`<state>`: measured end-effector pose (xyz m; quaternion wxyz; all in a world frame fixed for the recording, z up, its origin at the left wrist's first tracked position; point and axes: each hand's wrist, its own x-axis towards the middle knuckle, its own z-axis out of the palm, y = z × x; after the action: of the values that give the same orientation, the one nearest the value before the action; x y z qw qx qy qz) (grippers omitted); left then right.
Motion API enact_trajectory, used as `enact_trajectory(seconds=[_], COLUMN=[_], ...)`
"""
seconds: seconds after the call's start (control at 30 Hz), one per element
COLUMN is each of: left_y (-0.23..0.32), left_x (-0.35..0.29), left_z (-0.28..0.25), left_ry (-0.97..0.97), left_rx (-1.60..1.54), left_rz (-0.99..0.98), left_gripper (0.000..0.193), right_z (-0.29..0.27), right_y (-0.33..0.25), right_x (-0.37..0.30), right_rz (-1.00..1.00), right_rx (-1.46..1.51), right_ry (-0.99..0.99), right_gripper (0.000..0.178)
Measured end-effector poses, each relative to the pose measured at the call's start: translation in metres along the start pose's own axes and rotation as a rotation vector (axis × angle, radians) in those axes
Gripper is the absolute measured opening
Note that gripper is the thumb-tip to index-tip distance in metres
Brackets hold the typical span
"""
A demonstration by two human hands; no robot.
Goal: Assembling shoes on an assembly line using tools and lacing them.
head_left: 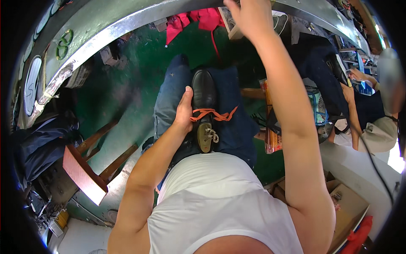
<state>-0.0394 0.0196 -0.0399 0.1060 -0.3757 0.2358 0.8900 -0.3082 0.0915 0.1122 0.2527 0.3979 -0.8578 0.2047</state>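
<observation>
A black leather shoe (204,91) lies across my lap, toe pointing away from me. A worn, olive-brown shoe last (205,137) sticks out of its heel end, with a bit of frayed cord on it. An orange-red strap (211,113) is tied around the shoe's middle, its loose end trailing right. My left hand (185,111) grips the shoe from the left side, thumb up along its edge and the other fingers hidden. My right hand (253,19) reaches to the bench edge at the top, thumb spread; its other fingers are cut off by the picture's edge.
A metal-edged bench (127,26) curves across the top, with a green ring-shaped item (64,44) on it. A wooden stool (86,173) stands at left. Red cloth (207,19) hangs beyond my knees. At right, a co-worker's hands (353,82) hold a dark shoe.
</observation>
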Motion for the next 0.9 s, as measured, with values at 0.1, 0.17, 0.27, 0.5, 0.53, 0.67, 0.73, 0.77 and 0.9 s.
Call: enact_trajectory(seconds=[0.1, 0.17, 0.27, 0.5, 0.53, 0.67, 0.73, 0.77, 0.9], left_y=[-0.009, -0.021, -0.023, 0.029, 0.033, 0.044, 0.058, 0.063, 0.068], left_x=[0.008, 0.024, 0.023, -0.066, -0.07, -0.06, -0.06, -0.062, -0.062], left_z=[-0.004, -0.018, -0.027, 0.019, 0.024, 0.014, 0.013, 0.011, 0.005], left_ry=[0.041, 0.269, 0.162, -0.258, -0.275, -0.07, -0.156, -0.147, -0.076], left_rx=[0.072, 0.368, 0.403, 1.239, 1.525, 0.762, 0.233, 0.139, 0.072], left_rz=[0.238, 0.629, 0.84, 0.893, 0.828, 0.502, 0.327, 0.263, 0.148], left_gripper=[0.057, 0.048, 0.043, 0.032, 0.028, 0.016, 0.023, 0.025, 0.027], right_z=[-0.014, -0.033, -0.056, -0.062, -0.059, -0.063, -0.074, -0.077, -0.099], right_y=[-0.03, -0.066, -0.081, -0.067, -0.069, -0.064, -0.054, -0.045, -0.031], right_x=[-0.096, -0.173, -0.231, -0.174, -0.161, -0.137, -0.137, -0.141, -0.122], right_rz=[-0.036, 0.279, 0.581, 0.075, -0.02, -0.19, -0.116, -0.06, 0.137], right_rx=[0.421, 0.723, 0.887, 0.603, 0.492, 0.298, 0.273, 0.216, 0.432], right_ry=[-0.059, -0.293, -0.838, -0.722, -0.816, -0.893, -0.96, -1.047, -1.323], right_gripper=[0.038, 0.042, 0.034, 0.02, 0.022, 0.025, 0.028, 0.031, 0.041])
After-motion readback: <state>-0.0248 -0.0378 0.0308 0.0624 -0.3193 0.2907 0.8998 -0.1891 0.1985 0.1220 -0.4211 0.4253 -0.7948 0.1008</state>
